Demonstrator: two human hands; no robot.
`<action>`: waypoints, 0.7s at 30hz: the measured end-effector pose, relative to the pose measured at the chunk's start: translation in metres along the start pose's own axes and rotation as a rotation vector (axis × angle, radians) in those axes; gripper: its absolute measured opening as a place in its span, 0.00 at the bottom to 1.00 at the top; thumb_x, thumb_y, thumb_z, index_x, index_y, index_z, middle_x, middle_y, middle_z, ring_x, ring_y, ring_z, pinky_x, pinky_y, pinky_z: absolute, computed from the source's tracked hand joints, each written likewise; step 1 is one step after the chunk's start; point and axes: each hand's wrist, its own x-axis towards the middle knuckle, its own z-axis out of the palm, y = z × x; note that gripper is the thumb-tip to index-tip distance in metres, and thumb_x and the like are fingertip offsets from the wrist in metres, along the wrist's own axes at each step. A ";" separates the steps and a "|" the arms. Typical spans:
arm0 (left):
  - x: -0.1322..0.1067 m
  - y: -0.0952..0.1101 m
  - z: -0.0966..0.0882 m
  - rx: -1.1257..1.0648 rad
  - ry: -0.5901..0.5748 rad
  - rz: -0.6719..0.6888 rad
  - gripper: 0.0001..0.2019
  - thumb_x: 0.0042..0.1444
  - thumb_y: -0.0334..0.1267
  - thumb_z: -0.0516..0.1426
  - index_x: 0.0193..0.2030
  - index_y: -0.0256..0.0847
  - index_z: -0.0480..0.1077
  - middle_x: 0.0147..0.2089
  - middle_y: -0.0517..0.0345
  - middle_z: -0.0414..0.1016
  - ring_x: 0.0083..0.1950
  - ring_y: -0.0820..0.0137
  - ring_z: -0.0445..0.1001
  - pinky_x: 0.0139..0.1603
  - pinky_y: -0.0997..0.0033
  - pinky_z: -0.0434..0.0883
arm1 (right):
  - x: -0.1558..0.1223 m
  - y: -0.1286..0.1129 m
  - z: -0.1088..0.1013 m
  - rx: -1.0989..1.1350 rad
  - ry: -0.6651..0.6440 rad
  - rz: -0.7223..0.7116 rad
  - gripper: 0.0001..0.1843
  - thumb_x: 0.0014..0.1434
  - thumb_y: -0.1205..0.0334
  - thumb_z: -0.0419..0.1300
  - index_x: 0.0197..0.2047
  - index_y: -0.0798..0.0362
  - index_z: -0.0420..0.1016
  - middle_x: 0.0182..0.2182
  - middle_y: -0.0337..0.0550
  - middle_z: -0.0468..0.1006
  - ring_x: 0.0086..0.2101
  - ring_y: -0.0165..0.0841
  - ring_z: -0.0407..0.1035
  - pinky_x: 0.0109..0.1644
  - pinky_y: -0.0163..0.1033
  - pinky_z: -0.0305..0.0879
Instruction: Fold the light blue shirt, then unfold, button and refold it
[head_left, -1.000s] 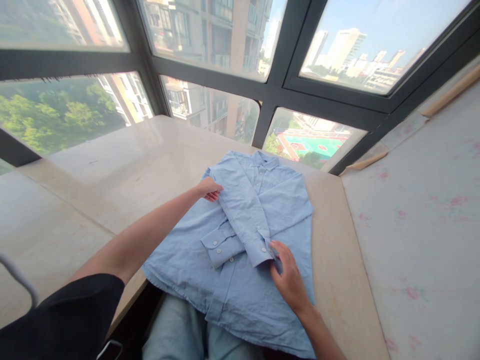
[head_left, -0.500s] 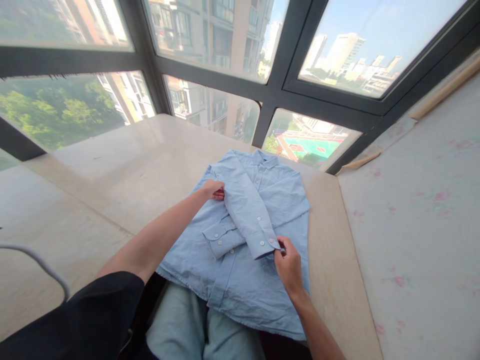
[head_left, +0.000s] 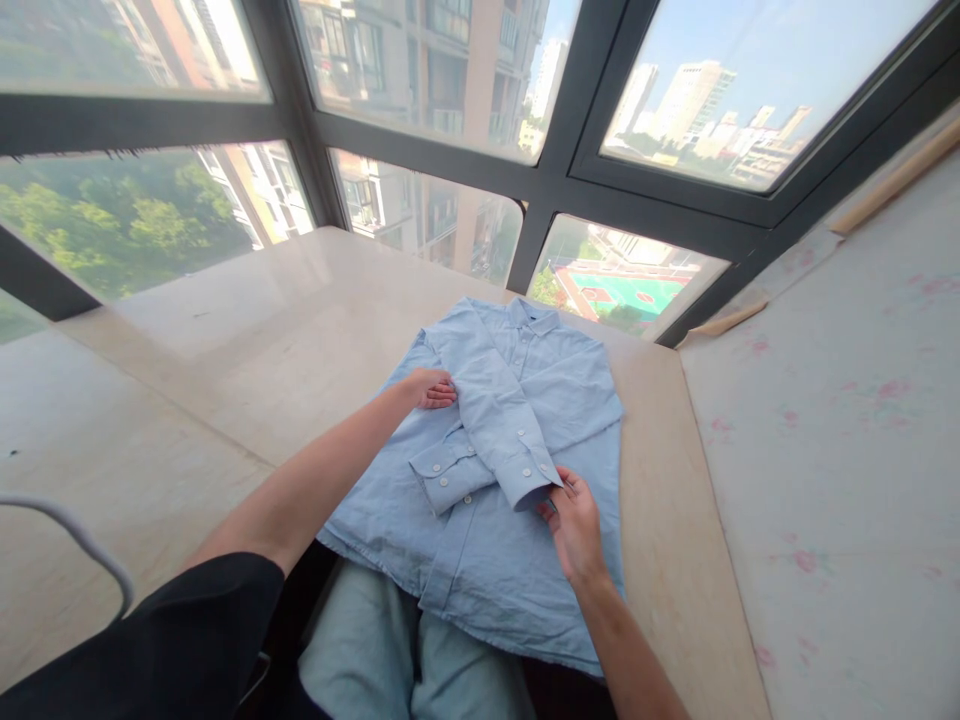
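A light blue button shirt (head_left: 555, 400) lies on the beige stone sill (head_left: 247, 340), collar toward the window, its hem hanging over the near edge onto my lap. Both sleeves are folded across the body, and their cuffs cross near the middle. My left hand (head_left: 429, 388) holds the upper edge of the folded left sleeve, fingers curled on the cloth. My right hand (head_left: 574, 520) pinches the cuff (head_left: 529, 480) of that sleeve, fingers closed on the fabric.
Dark window frames (head_left: 555, 190) close off the sill at the back. A floral mattress (head_left: 840, 420) lies to the right. A grey curved wire (head_left: 82, 540), perhaps a hanger, shows at the left edge. My black sleeve (head_left: 172, 640) and pale trousers (head_left: 390, 670) fill the bottom.
The sleeve and cuff shifted slightly left and up under both hands. My right hand went from lying beside the cuff to pinching it.
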 end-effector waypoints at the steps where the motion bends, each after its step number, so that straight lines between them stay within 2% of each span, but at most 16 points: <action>1: 0.000 -0.001 -0.001 0.025 -0.007 -0.012 0.08 0.50 0.30 0.65 0.37 0.34 0.71 0.27 0.45 0.76 0.28 0.61 0.78 0.29 0.65 0.78 | 0.001 0.001 -0.001 0.003 -0.031 0.041 0.23 0.44 0.55 0.70 0.44 0.52 0.72 0.38 0.41 0.79 0.34 0.33 0.72 0.33 0.34 0.68; 3: -0.001 -0.002 -0.002 0.066 -0.022 -0.022 0.11 0.47 0.33 0.68 0.36 0.34 0.72 0.28 0.43 0.77 0.30 0.59 0.79 0.29 0.64 0.79 | 0.004 0.002 0.000 -0.028 -0.089 0.094 0.23 0.43 0.56 0.70 0.43 0.53 0.75 0.38 0.41 0.80 0.34 0.33 0.72 0.33 0.34 0.68; 5: 0.000 -0.001 0.000 0.094 -0.030 -0.023 0.12 0.45 0.31 0.69 0.35 0.34 0.72 0.29 0.43 0.77 0.31 0.58 0.79 0.29 0.63 0.79 | 0.008 0.000 0.001 -0.120 -0.126 0.101 0.20 0.43 0.56 0.69 0.41 0.53 0.78 0.35 0.40 0.80 0.30 0.31 0.70 0.30 0.34 0.65; 7: 0.001 0.000 0.004 0.099 -0.024 -0.020 0.10 0.45 0.26 0.67 0.34 0.34 0.72 0.28 0.45 0.77 0.31 0.59 0.79 0.29 0.65 0.79 | 0.010 -0.003 0.002 -0.273 -0.135 0.048 0.17 0.45 0.57 0.65 0.39 0.55 0.80 0.28 0.38 0.78 0.24 0.29 0.65 0.25 0.33 0.60; 9: 0.003 0.000 0.006 0.077 -0.022 -0.023 0.10 0.47 0.22 0.64 0.35 0.35 0.71 0.27 0.47 0.76 0.30 0.61 0.79 0.30 0.66 0.79 | 0.011 -0.004 0.001 -0.442 -0.098 -0.068 0.17 0.46 0.59 0.61 0.39 0.55 0.82 0.23 0.37 0.76 0.21 0.30 0.62 0.23 0.34 0.57; 11: 0.004 -0.001 0.006 0.039 -0.030 -0.036 0.09 0.49 0.21 0.61 0.36 0.35 0.71 0.27 0.48 0.75 0.29 0.63 0.78 0.30 0.68 0.79 | 0.011 -0.002 -0.003 -0.555 -0.020 -0.202 0.20 0.48 0.59 0.58 0.42 0.55 0.83 0.27 0.41 0.80 0.24 0.33 0.67 0.27 0.36 0.62; 14: 0.004 -0.001 0.004 -0.022 -0.053 -0.060 0.10 0.51 0.20 0.58 0.38 0.35 0.70 0.28 0.50 0.75 0.29 0.66 0.78 0.32 0.70 0.79 | 0.010 0.004 -0.015 -0.579 0.070 -0.303 0.23 0.51 0.56 0.58 0.48 0.53 0.82 0.43 0.47 0.83 0.37 0.40 0.74 0.39 0.41 0.70; 16: 0.004 -0.001 0.003 -0.057 -0.066 -0.068 0.10 0.52 0.21 0.57 0.40 0.36 0.70 0.28 0.50 0.74 0.29 0.67 0.78 0.32 0.70 0.79 | 0.010 0.009 -0.022 -0.548 0.062 -0.271 0.23 0.52 0.53 0.59 0.49 0.53 0.81 0.46 0.49 0.82 0.40 0.42 0.75 0.41 0.43 0.71; 21: 0.008 0.001 0.002 -0.128 -0.089 -0.030 0.09 0.53 0.28 0.60 0.42 0.36 0.70 0.31 0.47 0.76 0.33 0.65 0.78 0.33 0.68 0.79 | 0.008 0.010 -0.029 -0.400 -0.038 -0.123 0.26 0.51 0.48 0.64 0.50 0.54 0.80 0.42 0.49 0.83 0.35 0.41 0.76 0.34 0.42 0.74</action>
